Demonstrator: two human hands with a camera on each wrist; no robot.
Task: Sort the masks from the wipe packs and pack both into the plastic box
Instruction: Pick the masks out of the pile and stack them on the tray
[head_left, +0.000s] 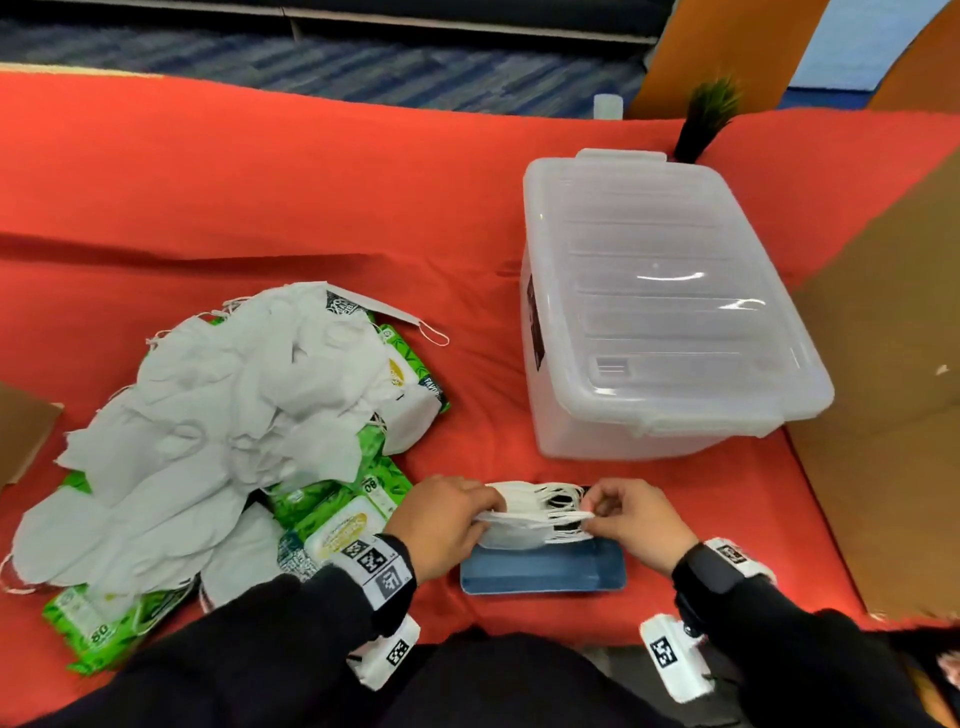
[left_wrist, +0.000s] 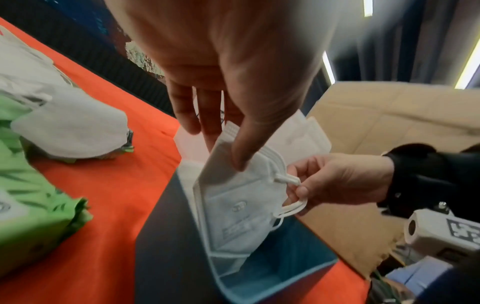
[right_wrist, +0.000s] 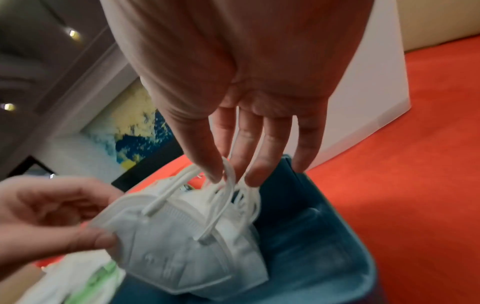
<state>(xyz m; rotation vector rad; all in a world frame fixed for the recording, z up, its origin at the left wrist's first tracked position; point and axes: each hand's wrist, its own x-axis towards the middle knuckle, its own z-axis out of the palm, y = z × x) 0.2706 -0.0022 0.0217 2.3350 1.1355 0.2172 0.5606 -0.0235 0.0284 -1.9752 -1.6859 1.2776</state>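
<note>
My two hands hold a small stack of folded white masks (head_left: 519, 522) just above a blue tray (head_left: 545, 571) near the table's front edge. My left hand (head_left: 483, 512) grips the stack's left end, its thumb pressing on top of the stack (left_wrist: 241, 211). My right hand (head_left: 592, 512) pinches the bundled ear loops (right_wrist: 228, 185) at the right end. A loose heap of white masks (head_left: 218, 415) lies over green wipe packs (head_left: 332, 514) at the left. The clear plastic box (head_left: 649, 312) stands at the right with its lid on.
A red cloth (head_left: 260, 182) covers the table. A cardboard sheet (head_left: 883, 415) leans at the right, and another piece (head_left: 21, 426) lies at the left edge. A small plant (head_left: 706, 114) and a white bottle (head_left: 608, 106) stand behind the box.
</note>
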